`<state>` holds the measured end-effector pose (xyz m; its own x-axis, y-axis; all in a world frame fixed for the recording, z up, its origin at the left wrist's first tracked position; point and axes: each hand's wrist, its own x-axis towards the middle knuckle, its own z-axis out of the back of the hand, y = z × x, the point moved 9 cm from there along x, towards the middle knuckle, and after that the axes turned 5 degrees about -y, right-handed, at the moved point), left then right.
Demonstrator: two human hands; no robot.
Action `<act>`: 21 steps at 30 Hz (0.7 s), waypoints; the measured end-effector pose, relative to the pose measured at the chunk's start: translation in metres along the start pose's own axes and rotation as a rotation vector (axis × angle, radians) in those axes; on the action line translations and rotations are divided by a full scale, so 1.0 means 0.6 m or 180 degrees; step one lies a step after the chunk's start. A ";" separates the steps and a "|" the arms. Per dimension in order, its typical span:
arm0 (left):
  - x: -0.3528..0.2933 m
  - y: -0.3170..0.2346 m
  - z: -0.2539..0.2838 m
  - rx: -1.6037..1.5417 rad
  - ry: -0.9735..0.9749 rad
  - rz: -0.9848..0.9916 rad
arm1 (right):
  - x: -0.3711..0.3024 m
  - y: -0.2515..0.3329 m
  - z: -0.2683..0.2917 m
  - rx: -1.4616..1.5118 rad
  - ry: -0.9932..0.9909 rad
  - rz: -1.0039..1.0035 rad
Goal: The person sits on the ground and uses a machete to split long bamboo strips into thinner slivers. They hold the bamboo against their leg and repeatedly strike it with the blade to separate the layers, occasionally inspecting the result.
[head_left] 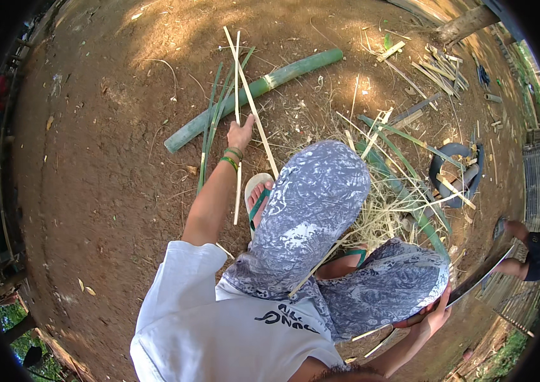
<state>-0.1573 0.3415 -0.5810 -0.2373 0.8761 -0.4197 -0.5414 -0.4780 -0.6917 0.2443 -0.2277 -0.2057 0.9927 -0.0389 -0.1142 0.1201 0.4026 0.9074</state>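
My left hand (pixel 240 135) reaches forward, its fingers closed around a long pale bamboo strip (pixel 237 76) that sticks out above and below it. Another pale strip (pixel 255 111) slants past the hand, crossing the first one farther up. Green strips (pixel 211 127) lie just left of the hand. Beyond them rests a thick green bamboo pole (pixel 289 73) on the ground. Down at the right, beside my knee, my right hand (pixel 434 316) grips a machete by its dark handle. The long blade (pixel 481 270) points up and to the right.
Pale shavings (pixel 378 219) heap up between and beyond my legs, with a green bamboo piece (pixel 403 194) across them. A dark rubber-like ring (pixel 454 169) and split bamboo pieces (pixel 442 70) lie right. Another person's leg (pixel 513 268) is near the blade's tip.
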 end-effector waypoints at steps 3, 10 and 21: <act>-0.025 0.011 -0.047 -0.0815 0.0350 0.0154 | -0.003 0.009 -0.006 -0.0092 0.0050 0.0035; -0.001 -0.085 -0.056 -0.2380 0.0630 0.0045 | -0.003 0.000 0.003 -0.0032 -0.0029 -0.0032; -0.094 -0.011 0.270 -0.1151 0.0567 -0.0717 | 0.024 -0.039 0.045 -0.0021 -0.0213 -0.0120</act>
<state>-0.2715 0.3056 -0.4577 0.0136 0.9513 -0.3079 -0.2400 -0.2958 -0.9246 0.2563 -0.2625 -0.2177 0.9860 -0.1150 -0.1208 0.1576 0.4059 0.9002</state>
